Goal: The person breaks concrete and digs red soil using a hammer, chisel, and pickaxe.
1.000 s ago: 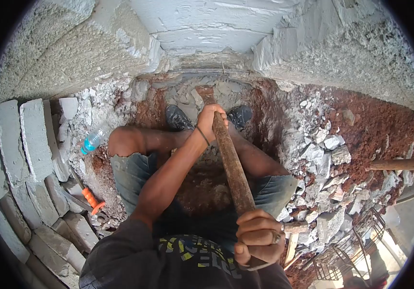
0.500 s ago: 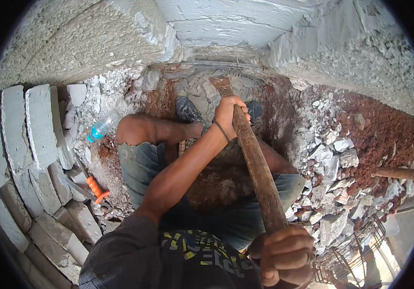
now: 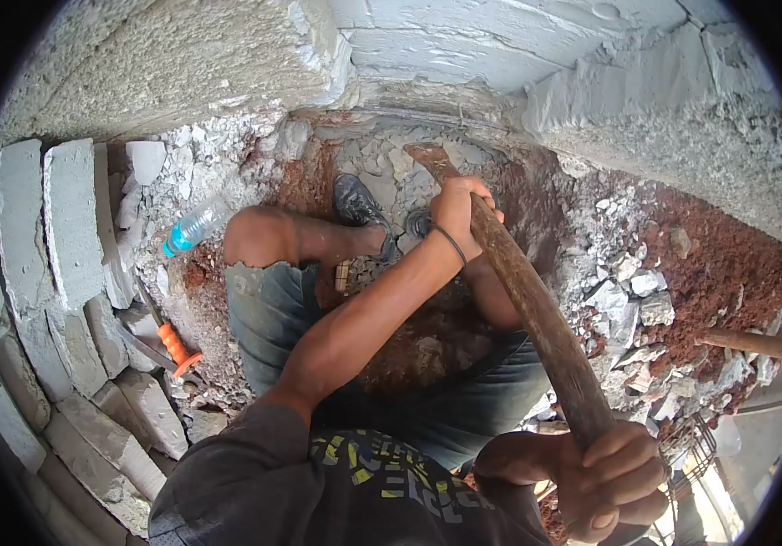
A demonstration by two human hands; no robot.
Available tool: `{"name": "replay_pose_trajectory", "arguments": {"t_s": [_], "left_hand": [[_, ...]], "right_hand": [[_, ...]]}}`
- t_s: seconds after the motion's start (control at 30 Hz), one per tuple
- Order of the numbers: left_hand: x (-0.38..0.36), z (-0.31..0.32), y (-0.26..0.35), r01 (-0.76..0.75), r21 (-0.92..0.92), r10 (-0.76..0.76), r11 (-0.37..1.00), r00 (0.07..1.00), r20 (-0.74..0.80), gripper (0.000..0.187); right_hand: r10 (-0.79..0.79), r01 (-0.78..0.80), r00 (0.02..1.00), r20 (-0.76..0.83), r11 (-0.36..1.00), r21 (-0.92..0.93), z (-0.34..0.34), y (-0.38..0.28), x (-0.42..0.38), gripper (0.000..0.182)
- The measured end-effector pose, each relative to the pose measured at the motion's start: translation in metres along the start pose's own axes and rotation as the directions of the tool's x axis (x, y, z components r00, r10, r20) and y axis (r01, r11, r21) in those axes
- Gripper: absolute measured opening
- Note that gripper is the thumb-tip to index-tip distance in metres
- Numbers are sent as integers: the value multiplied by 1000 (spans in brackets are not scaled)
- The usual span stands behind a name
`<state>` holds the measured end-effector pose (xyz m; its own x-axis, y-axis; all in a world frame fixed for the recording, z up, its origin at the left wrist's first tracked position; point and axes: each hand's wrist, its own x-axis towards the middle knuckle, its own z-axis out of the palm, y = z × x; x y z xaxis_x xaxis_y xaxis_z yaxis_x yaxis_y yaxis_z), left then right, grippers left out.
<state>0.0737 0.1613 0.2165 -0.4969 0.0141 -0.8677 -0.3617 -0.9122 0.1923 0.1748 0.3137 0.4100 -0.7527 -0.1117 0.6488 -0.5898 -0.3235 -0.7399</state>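
My left hand (image 3: 464,217) is wrapped round the upper end of a long wooden-handled digging tool (image 3: 537,314), just below its flat, rusty metal blade. At the lower right, my right hand (image 3: 617,482) grips the other end of the handle. The tool slants across my body, its blade over broken grey rubble (image 3: 377,162) at the foot of the wall. Between my bent legs, two dark, dusty shoes (image 3: 361,205) rest on the dirt. A dark band circles my left wrist.
Grey blocks (image 3: 72,227) are stacked at left. Nearby lie a clear plastic bottle (image 3: 195,227) and a chisel with an orange grip (image 3: 175,346). Broken stones (image 3: 619,309) and red soil (image 3: 719,255) cover the right side, with another wooden handle (image 3: 755,344). Rough concrete (image 3: 446,45) encloses the far side.
Both hands have shifted right with the tool, the right hand farther, so the handle slants more. My right leg and shoe have moved inward toward the left shoe.
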Motion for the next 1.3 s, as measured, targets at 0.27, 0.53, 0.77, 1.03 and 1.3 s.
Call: {"name": "replay_pose_trajectory", "arguments": {"t_s": [0.27,0.53,0.77,1.03,1.3], "left_hand": [[168,-42,41,-157,89,142,984,978,156,15],[23,10,6,8,-40,-7,999,1000,20,7],[146,-34,71,-75,114,45,991,967,249,4],[50,-18,-7,50,41,-49,998,998,-35,14],[203,-36,57,-20,200,5,980,997,75,13]], "right_hand": [[-28,27,1000,-11,998,-64,7,125,-18,15],[35,-35,999,23,999,10,3,-6,18,23],[-13,9,982,-188,1000,-24,20,198,-7,14],[124,-139,985,-122,982,-127,8,27,-19,23],[57,-46,950,-306,998,42,22,157,-7,14]]}}
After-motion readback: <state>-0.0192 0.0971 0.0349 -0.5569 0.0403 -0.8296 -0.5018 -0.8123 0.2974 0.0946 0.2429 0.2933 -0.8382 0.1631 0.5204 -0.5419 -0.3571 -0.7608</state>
